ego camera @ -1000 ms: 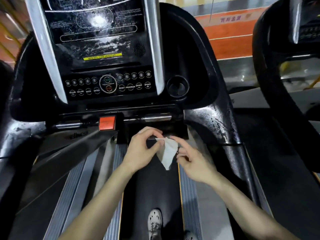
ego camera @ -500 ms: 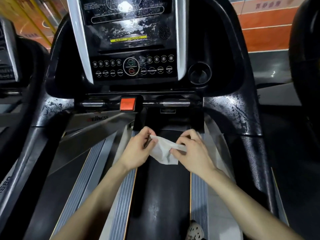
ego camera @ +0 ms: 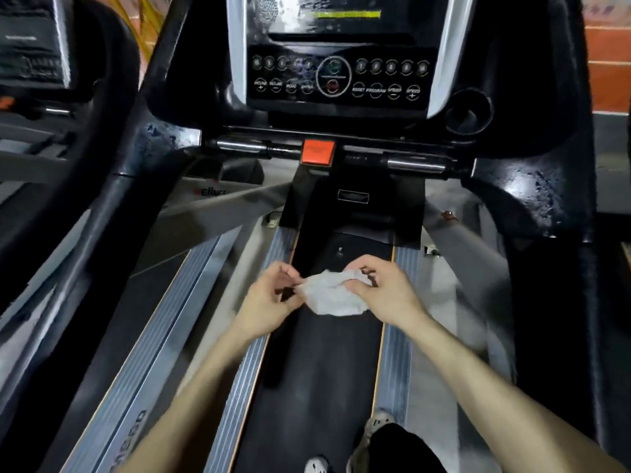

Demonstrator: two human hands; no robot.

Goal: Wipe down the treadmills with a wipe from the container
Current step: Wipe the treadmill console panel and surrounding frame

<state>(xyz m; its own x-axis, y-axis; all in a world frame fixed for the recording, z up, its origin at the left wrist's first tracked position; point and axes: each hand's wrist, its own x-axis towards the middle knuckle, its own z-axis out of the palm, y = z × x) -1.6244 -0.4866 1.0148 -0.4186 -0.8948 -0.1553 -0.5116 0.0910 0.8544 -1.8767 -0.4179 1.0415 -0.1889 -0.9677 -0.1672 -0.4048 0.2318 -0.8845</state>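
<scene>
Above the treadmill belt, in the head view, a crumpled white wipe hangs between both hands, well short of the console. The left hand pinches its left edge with thumb and fingertips; the right hand is closed over its upper right corner. The wipe looks limp, light and probably damp, so it is best held by bunching it in the palm. Side rails flank the belt, and the orange stop button and handlebar sit ahead, with open room between.
</scene>
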